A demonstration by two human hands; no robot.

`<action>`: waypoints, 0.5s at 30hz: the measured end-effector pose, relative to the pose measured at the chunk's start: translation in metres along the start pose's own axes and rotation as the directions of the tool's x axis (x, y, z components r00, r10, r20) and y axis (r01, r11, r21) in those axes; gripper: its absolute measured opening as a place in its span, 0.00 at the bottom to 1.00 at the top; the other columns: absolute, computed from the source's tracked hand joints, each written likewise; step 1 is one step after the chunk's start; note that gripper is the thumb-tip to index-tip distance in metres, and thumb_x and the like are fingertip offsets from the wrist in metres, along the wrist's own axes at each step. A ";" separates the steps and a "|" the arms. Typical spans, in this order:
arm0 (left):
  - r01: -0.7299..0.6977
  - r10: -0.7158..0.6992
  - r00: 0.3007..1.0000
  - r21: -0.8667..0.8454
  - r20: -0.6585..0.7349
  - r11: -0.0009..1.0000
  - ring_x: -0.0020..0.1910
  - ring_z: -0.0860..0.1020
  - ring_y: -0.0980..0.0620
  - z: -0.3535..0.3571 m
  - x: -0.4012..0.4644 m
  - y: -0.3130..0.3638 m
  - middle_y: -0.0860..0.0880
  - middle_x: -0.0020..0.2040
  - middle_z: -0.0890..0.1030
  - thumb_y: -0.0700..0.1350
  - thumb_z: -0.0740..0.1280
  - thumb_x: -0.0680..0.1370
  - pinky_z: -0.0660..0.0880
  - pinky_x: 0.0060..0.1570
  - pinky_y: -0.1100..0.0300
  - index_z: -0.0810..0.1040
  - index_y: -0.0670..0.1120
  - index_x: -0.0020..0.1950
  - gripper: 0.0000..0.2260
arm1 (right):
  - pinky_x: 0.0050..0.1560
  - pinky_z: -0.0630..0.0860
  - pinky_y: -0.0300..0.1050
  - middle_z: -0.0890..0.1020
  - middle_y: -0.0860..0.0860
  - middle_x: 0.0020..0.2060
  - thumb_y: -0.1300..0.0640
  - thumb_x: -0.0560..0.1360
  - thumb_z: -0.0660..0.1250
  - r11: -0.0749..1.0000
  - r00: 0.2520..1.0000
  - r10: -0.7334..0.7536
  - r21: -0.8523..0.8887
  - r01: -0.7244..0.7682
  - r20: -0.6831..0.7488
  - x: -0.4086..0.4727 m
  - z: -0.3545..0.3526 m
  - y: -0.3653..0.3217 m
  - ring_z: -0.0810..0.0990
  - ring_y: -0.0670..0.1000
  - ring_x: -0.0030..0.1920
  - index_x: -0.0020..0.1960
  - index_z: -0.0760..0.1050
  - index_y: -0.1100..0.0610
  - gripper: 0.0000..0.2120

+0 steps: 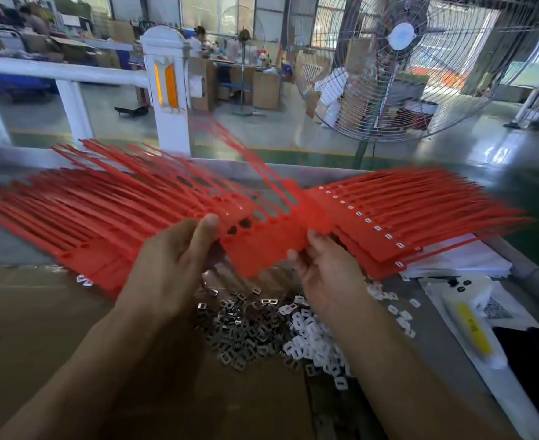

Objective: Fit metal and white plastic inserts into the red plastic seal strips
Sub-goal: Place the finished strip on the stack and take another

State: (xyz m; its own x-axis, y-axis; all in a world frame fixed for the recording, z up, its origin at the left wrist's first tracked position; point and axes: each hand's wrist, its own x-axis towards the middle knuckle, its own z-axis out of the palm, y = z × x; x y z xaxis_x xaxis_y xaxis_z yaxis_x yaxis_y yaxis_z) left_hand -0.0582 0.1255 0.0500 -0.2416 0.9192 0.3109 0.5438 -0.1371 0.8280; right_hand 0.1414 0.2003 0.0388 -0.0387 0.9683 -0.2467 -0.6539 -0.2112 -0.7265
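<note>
Both hands lifting a red seal strip sheet (261,246) above the pile of metal inserts (239,328).

Left hand (173,262) is gripping the sheet's left edge, thumb lying on top; right hand (328,274) is pinching the lower right edge, fingers curled under. The sheet is blurring, so whether its sockets are filled is hard to tell. White plastic inserts (312,341) are lying just right of the metal pile, touching it. Beyond and left of the pile, an unfilled strip stack (81,214) is fanning out; beyond and right, a stack with white inserts (398,217) showing. Cardboard (33,315) is lying under the pile; a floor fan (401,58) is standing well behind.
</note>
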 end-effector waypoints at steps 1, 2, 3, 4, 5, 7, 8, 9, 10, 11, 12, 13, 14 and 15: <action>0.081 -0.070 0.996 -0.209 0.056 0.975 0.36 0.84 0.44 0.007 -0.001 0.003 0.48 0.37 0.85 0.72 0.59 0.78 0.81 0.35 0.45 0.82 0.52 0.50 0.25 | 0.28 0.80 0.40 0.88 0.52 0.37 0.65 0.83 0.63 1.000 1.000 0.013 0.010 -0.013 0.008 0.000 0.001 0.002 0.87 0.49 0.33 0.52 0.79 0.59 0.06; 0.131 -0.116 0.991 -0.304 0.067 0.944 0.36 0.85 0.46 0.012 -0.001 0.005 0.47 0.38 0.85 0.73 0.62 0.76 0.82 0.35 0.44 0.82 0.54 0.54 0.25 | 0.29 0.81 0.41 0.88 0.52 0.37 0.66 0.84 0.62 1.000 1.000 0.024 0.011 -0.024 0.014 -0.001 0.002 0.002 0.87 0.49 0.34 0.52 0.79 0.59 0.08; 0.158 -0.152 0.987 -0.313 0.042 0.937 0.39 0.85 0.47 0.015 0.000 0.004 0.48 0.41 0.86 0.72 0.66 0.74 0.83 0.39 0.41 0.80 0.55 0.60 0.24 | 0.29 0.81 0.41 0.88 0.52 0.37 0.67 0.84 0.61 0.999 0.999 0.032 -0.003 -0.032 0.023 0.000 0.002 0.001 0.87 0.49 0.34 0.52 0.79 0.60 0.09; 0.181 -0.183 0.983 -0.289 0.020 0.940 0.41 0.86 0.48 0.017 0.002 0.003 0.49 0.45 0.86 0.68 0.71 0.73 0.83 0.42 0.40 0.76 0.55 0.66 0.27 | 0.30 0.82 0.41 0.88 0.53 0.37 0.69 0.83 0.60 0.999 0.998 0.038 -0.026 -0.037 0.042 0.000 0.002 0.001 0.87 0.49 0.34 0.52 0.79 0.61 0.10; 0.193 -0.200 0.980 -0.281 0.003 0.940 0.43 0.86 0.48 0.018 0.004 0.001 0.49 0.47 0.86 0.61 0.74 0.73 0.83 0.44 0.39 0.72 0.54 0.71 0.29 | 0.31 0.82 0.42 0.87 0.54 0.37 0.70 0.83 0.59 0.998 0.997 0.048 -0.053 -0.045 0.068 0.000 0.002 0.000 0.87 0.49 0.35 0.53 0.79 0.62 0.10; 0.191 -0.203 0.979 -0.312 -0.006 0.931 0.44 0.86 0.49 0.020 0.008 -0.007 0.48 0.49 0.86 0.46 0.75 0.76 0.83 0.46 0.40 0.70 0.52 0.73 0.28 | 0.32 0.83 0.43 0.87 0.56 0.38 0.69 0.83 0.59 0.992 0.992 0.077 -0.109 -0.066 0.102 -0.001 0.001 0.000 0.87 0.51 0.35 0.55 0.78 0.64 0.09; 0.179 -0.193 0.981 -0.313 -0.015 0.933 0.44 0.86 0.49 0.021 0.009 -0.009 0.48 0.49 0.86 0.42 0.74 0.77 0.83 0.45 0.41 0.70 0.51 0.74 0.27 | 0.32 0.83 0.44 0.87 0.56 0.38 0.68 0.83 0.60 0.986 0.990 0.087 -0.149 -0.070 0.108 -0.001 0.001 0.000 0.87 0.51 0.35 0.56 0.77 0.65 0.08; 0.158 -0.176 0.984 -0.291 -0.036 0.944 0.45 0.86 0.51 0.020 0.009 -0.010 0.49 0.49 0.86 0.39 0.74 0.77 0.84 0.45 0.44 0.70 0.51 0.74 0.27 | 0.31 0.82 0.44 0.87 0.56 0.38 0.65 0.83 0.62 0.975 0.991 0.084 -0.212 -0.060 0.102 -0.001 0.000 0.000 0.87 0.52 0.35 0.58 0.77 0.65 0.07; 0.126 -0.145 0.988 -0.247 -0.058 0.961 0.45 0.85 0.52 0.020 0.010 -0.011 0.49 0.49 0.86 0.38 0.73 0.77 0.84 0.46 0.47 0.70 0.52 0.74 0.27 | 0.30 0.82 0.44 0.87 0.56 0.38 0.62 0.82 0.66 0.957 0.995 0.058 -0.289 -0.030 0.087 0.000 -0.002 -0.001 0.87 0.53 0.35 0.58 0.78 0.64 0.07; 0.093 -0.110 0.991 -0.209 -0.071 0.973 0.45 0.85 0.54 0.020 0.010 -0.012 0.51 0.49 0.86 0.38 0.73 0.78 0.84 0.47 0.49 0.70 0.52 0.74 0.27 | 0.29 0.80 0.43 0.87 0.54 0.38 0.58 0.81 0.70 0.930 0.998 0.004 -0.368 0.021 0.067 0.001 -0.005 -0.002 0.87 0.54 0.36 0.57 0.78 0.61 0.08; 0.070 -0.085 0.993 -0.186 -0.078 0.980 0.46 0.85 0.55 0.020 0.011 -0.012 0.53 0.48 0.85 0.38 0.72 0.78 0.83 0.47 0.50 0.70 0.53 0.74 0.27 | 0.28 0.79 0.43 0.87 0.53 0.39 0.54 0.79 0.73 0.897 0.997 -0.064 -0.434 0.079 0.050 0.003 -0.008 -0.004 0.87 0.55 0.38 0.56 0.78 0.58 0.10; 0.052 -0.068 0.994 -0.183 -0.082 0.982 0.45 0.84 0.57 0.020 0.012 -0.012 0.55 0.47 0.85 0.38 0.72 0.78 0.83 0.47 0.51 0.70 0.54 0.74 0.27 | 0.28 0.78 0.42 0.87 0.51 0.40 0.51 0.78 0.75 0.865 0.991 -0.131 -0.485 0.133 0.038 0.004 -0.010 -0.006 0.88 0.54 0.39 0.55 0.79 0.56 0.12; 0.037 -0.054 0.995 -0.186 -0.088 0.982 0.45 0.84 0.58 0.021 0.012 -0.011 0.57 0.46 0.85 0.38 0.72 0.78 0.83 0.46 0.53 0.70 0.55 0.74 0.27 | 0.27 0.77 0.42 0.87 0.49 0.40 0.49 0.77 0.75 0.838 0.983 -0.183 -0.518 0.173 0.032 0.005 -0.011 -0.007 0.88 0.52 0.40 0.55 0.79 0.54 0.12; 0.024 -0.043 0.995 -0.189 -0.095 0.982 0.44 0.84 0.59 0.021 0.012 -0.010 0.57 0.45 0.84 0.37 0.72 0.78 0.83 0.45 0.55 0.70 0.55 0.73 0.27 | 0.27 0.77 0.41 0.87 0.47 0.39 0.48 0.78 0.74 0.820 0.975 -0.219 -0.535 0.201 0.032 0.005 -0.011 -0.008 0.88 0.50 0.39 0.54 0.79 0.53 0.10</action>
State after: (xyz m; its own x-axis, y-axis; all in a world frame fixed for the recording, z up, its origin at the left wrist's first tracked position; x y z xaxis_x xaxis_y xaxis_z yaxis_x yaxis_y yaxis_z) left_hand -0.0495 0.1463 0.0355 -0.3400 0.8849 0.3183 0.3759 -0.1823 0.9086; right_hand 0.1545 0.2057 0.0359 0.0812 0.9948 -0.0614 -0.1396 -0.0496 -0.9890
